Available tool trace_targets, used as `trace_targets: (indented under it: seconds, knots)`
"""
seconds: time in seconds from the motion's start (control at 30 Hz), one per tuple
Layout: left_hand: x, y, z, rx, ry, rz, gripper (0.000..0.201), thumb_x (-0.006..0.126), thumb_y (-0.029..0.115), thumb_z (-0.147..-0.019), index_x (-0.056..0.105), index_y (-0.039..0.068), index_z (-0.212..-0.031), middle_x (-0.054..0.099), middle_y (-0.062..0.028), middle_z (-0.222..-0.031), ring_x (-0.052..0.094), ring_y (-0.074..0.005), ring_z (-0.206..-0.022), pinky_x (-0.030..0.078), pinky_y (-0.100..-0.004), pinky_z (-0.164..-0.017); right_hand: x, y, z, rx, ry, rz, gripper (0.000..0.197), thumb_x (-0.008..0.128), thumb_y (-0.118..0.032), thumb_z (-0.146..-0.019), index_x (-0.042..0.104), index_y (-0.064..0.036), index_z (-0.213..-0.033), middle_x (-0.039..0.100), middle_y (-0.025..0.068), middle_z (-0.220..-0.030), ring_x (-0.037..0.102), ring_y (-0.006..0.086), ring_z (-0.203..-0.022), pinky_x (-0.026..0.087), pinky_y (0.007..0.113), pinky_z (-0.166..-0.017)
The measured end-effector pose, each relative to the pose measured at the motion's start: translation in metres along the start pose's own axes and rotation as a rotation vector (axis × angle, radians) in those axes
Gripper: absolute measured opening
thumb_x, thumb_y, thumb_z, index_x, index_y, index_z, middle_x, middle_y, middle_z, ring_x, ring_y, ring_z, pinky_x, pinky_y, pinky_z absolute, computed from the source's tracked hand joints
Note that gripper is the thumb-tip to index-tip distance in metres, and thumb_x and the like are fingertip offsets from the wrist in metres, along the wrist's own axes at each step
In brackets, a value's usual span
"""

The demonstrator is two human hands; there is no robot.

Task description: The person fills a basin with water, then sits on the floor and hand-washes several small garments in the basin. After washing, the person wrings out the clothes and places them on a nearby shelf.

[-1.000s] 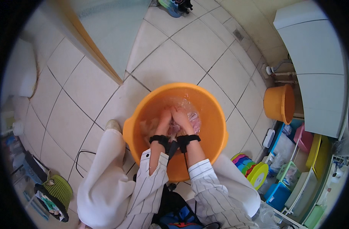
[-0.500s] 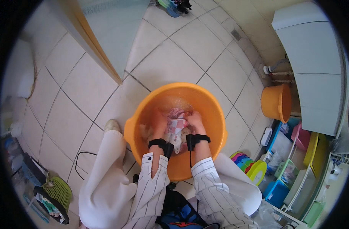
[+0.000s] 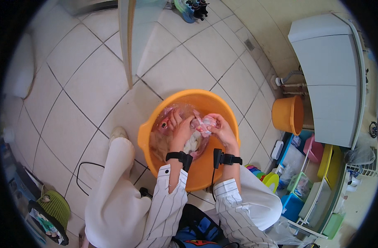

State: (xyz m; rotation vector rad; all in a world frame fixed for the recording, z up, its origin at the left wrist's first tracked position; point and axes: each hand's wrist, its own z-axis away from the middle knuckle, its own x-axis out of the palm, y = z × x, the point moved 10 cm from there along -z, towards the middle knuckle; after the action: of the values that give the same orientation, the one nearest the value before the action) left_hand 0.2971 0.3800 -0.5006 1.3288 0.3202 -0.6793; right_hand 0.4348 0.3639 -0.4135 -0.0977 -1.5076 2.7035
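Note:
A large orange basin (image 3: pixel 143 136) stands on the floor between my legs, with water and wet laundry in it. Between my hands is a bunched pink-and-white cloth (image 3: pixel 204 125), lifted above the water. The fingers of my right hand (image 3: pixel 224 133) are pinched on its right side. My left hand (image 3: pixel 181 131), fingers bent, grips the cloth's left side; part of that hold is hidden. Below lie a cream-coloured cloth (image 3: pixel 193 142) and, left of my left hand, a pink cloth with a dark-and-red patch (image 3: pixel 163 124).
On the right stand a smaller orange bucket (image 3: pixel 282 115), a pale cabinet (image 3: pixel 327 78) and a rack of coloured bins (image 3: pixel 292 206). Stacked colourful basins (image 3: pixel 271 182) sit by my right knee. A green basket (image 3: pixel 56 208) is at lower left, a door edge (image 3: pixel 126 49) ahead.
Both hands have come up from the water, with the pink-and-white cloth raised and bunched between them. My right hand has shifted right. The head view has turned slightly.

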Motion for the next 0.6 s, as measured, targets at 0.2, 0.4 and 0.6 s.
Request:
trace_targets:
  seconds: [0.2, 0.4, 0.6]
  knots:
    - [-0.002, -0.015, -0.014, -0.018, -0.067, 0.285, 0.036, 0.067, 0.006, -0.071, 0.054, -0.002, -0.104, 0.053, -0.0181, -0.112, 0.052, -0.0285, -0.110, 0.042, -0.0385, -0.089, -0.041, 0.037, -0.022, 0.030, 0.298, 0.046, 0.013, 0.060, 0.002, -0.081, 0.049, -0.0040, -0.084, 0.052, 0.0011, -0.083, 0.056, 0.0126, -0.084, 0.046, 0.025, -0.074]
    - [-0.020, -0.027, -0.020, 0.003, 0.133, 0.439, 0.034, 0.060, -0.007, -0.074, 0.047, -0.004, -0.105, 0.058, -0.0125, -0.094, 0.061, -0.0217, -0.089, 0.049, -0.0319, -0.074, -0.038, 0.057, -0.051, -0.233, 0.343, 0.181, 0.007, 0.053, 0.002, -0.087, 0.051, -0.0048, -0.085, 0.056, 0.0014, -0.078, 0.058, 0.0121, -0.077, 0.046, 0.024, -0.068]
    - [-0.030, -0.036, -0.011, -0.155, 0.122, 0.320, 0.028, 0.067, 0.006, -0.074, 0.058, 0.002, -0.100, 0.062, -0.0157, -0.092, 0.063, -0.0276, -0.091, 0.050, -0.0371, -0.076, -0.039, 0.125, -0.079, 0.102, 0.446, 0.616, 0.030, 0.063, -0.020, -0.084, 0.055, -0.0046, -0.109, 0.066, 0.0096, -0.096, 0.064, 0.0234, -0.082, 0.050, 0.033, -0.074]
